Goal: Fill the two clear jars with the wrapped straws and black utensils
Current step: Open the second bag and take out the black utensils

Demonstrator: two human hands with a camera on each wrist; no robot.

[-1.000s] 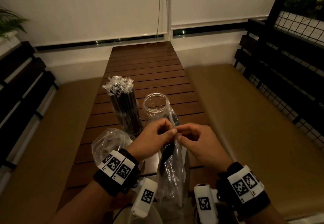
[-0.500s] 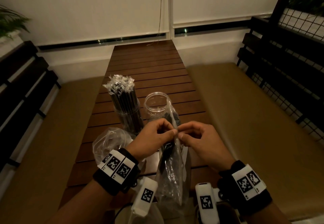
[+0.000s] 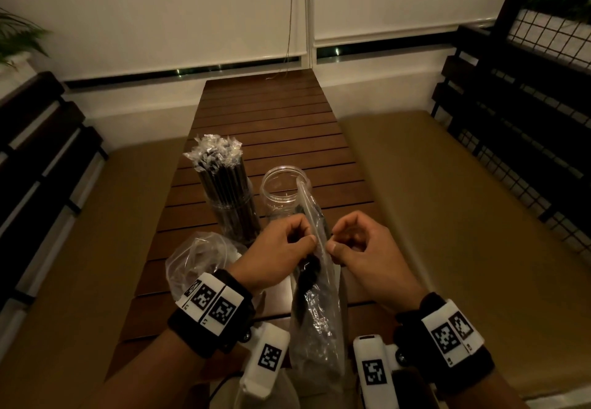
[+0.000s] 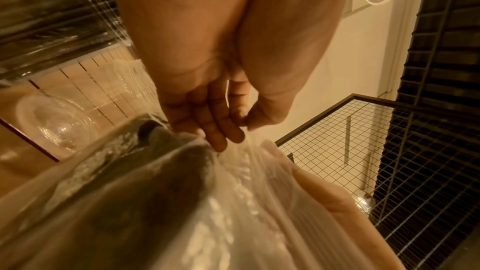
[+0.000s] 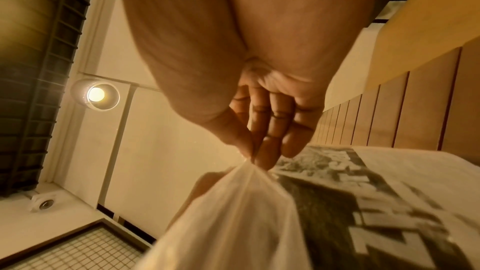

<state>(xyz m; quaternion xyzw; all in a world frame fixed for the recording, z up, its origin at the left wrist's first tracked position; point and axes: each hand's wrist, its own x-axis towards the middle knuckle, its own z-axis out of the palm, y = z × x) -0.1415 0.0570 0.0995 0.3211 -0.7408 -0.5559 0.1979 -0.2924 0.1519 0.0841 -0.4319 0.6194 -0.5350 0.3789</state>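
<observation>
A clear jar [image 3: 232, 213] packed with wrapped black straws [image 3: 220, 165] stands on the slatted wooden table [image 3: 271, 127]. To its right stands a second clear jar [image 3: 281, 191], with nothing in it. In front of that jar I hold up a clear plastic bag [image 3: 319, 312] with black utensils [image 3: 307, 277] inside. My left hand [image 3: 287, 248] pinches one side of the bag's mouth and my right hand [image 3: 351, 245] pinches the other. The wrist views show the bag [image 4: 233, 202] [image 5: 233, 202] stretched between thumb and fingers.
A crumpled, slack clear bag [image 3: 198, 258] lies on the table by my left wrist. Tan cushioned benches [image 3: 447, 200] flank the table on both sides. Dark slatted backrests and a wire mesh panel [image 3: 543, 40] stand at the right.
My two hands have drawn slightly apart, pulling the top of the bag open. The bag's upper edge now stands up higher in front of the second jar.
</observation>
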